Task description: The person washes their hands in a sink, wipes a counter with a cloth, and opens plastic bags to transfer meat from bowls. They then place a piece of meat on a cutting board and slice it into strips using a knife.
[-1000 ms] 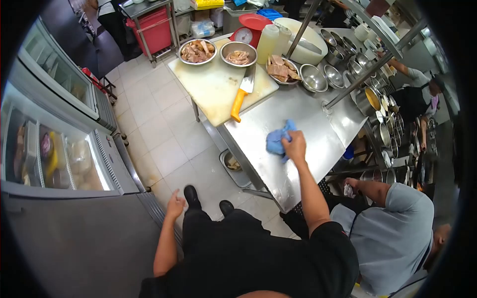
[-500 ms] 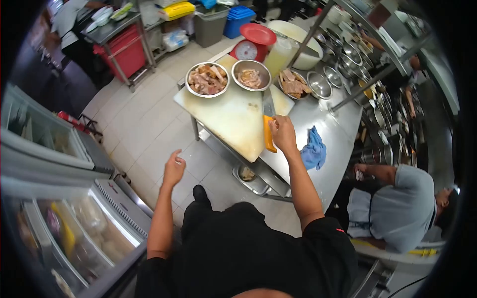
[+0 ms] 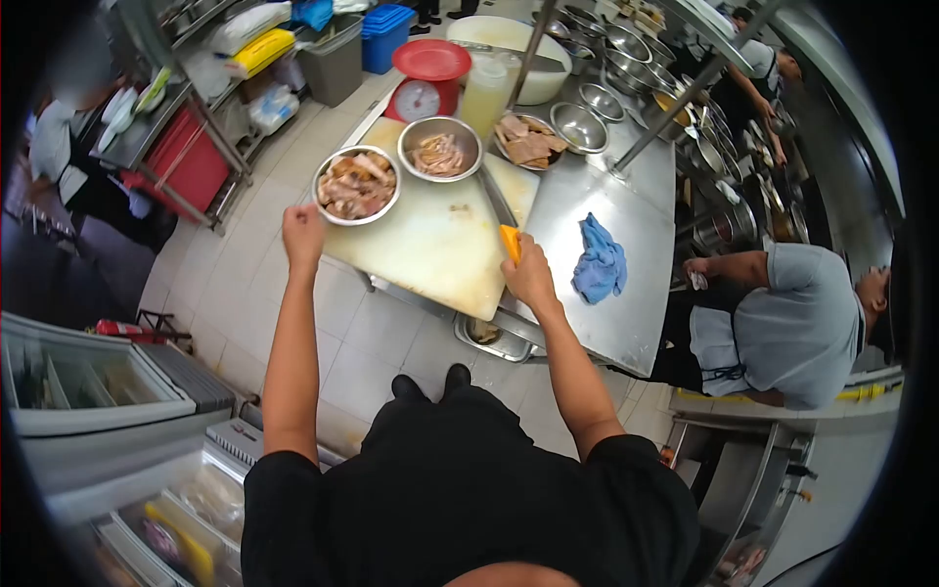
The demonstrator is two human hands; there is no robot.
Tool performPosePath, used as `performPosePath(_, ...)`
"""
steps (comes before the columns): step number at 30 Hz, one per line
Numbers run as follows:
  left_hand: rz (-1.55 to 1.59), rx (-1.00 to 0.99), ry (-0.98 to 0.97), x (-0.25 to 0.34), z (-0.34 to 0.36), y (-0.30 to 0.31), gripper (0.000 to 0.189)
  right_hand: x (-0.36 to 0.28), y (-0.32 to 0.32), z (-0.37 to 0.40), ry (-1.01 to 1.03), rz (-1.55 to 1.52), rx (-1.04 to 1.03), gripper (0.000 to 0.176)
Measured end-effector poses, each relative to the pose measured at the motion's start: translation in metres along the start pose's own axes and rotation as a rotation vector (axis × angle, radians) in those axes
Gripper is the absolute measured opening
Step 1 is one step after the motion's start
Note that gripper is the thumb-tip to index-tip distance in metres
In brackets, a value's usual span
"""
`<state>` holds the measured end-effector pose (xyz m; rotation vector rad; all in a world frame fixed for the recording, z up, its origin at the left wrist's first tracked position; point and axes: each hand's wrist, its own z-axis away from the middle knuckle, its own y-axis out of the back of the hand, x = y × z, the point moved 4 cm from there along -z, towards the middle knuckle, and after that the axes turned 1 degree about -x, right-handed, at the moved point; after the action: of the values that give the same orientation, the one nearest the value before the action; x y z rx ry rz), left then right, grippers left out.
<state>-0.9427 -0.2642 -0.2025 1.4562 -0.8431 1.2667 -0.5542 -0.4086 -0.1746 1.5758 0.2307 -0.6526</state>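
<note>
My right hand point(image 3: 531, 274) is wrapped round the orange handle point(image 3: 511, 243) of a knife point(image 3: 497, 196), its wide blade pointing away from me along the right part of a white cutting board point(image 3: 421, 249). My left hand point(image 3: 303, 235) is closed, fingers curled with nothing visible in them, just beside a steel bowl of raw meat chunks point(image 3: 358, 184). That bowl stands at the board's left edge. To its right sits a second steel bowl point(image 3: 440, 149) holding paler meat strips. Farther right, a bowl of flat brownish pieces point(image 3: 529, 140) rests behind the knife.
A blue cloth point(image 3: 599, 259) lies on the steel table point(image 3: 641, 318). Behind the bowls are a red scale point(image 3: 430, 78), a yellowish clear container point(image 3: 482, 93) and a white tub point(image 3: 533, 44). A co-worker in grey point(image 3: 797, 318) stands at right. Open chest freezers point(image 3: 108, 391) are at left.
My left hand has moved up to the meat bowl, its fingers curling in. My right hand now grips the knife handle, which it was only touching before. My view has shifted, with both feet now visible.
</note>
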Motion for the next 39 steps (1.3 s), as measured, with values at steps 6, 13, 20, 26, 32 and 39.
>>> performPosePath(6,0.064,-0.163,-0.054,0.022,0.081,-0.018,0.015,0.009,0.000,0.014,0.124,-0.110,-0.015,0.052)
performPosePath(13,0.073,-0.148,-0.027,0.011,0.149,-0.030,0.016,-0.004,0.018,0.002,0.105,-0.169,-0.128,0.032)
performPosePath(20,-0.237,-0.056,0.065,-0.033,0.198,0.034,0.017,0.038,0.057,-0.021,0.173,-0.269,0.137,0.017)
performPosePath(26,-0.272,-0.298,0.428,-0.093,0.221,0.058,0.021,0.007,0.053,-0.029,0.329,-0.630,0.120,0.023)
performPosePath(32,-0.253,-0.411,0.265,-0.122,0.174,0.075,0.019,-0.073,0.022,-0.005,0.170,-0.924,-0.241,0.017)
performPosePath(39,-0.218,-0.574,0.304,-0.179,0.047,0.135,0.053,-0.224,-0.066,0.000,0.542,-0.814,-0.631,0.038)
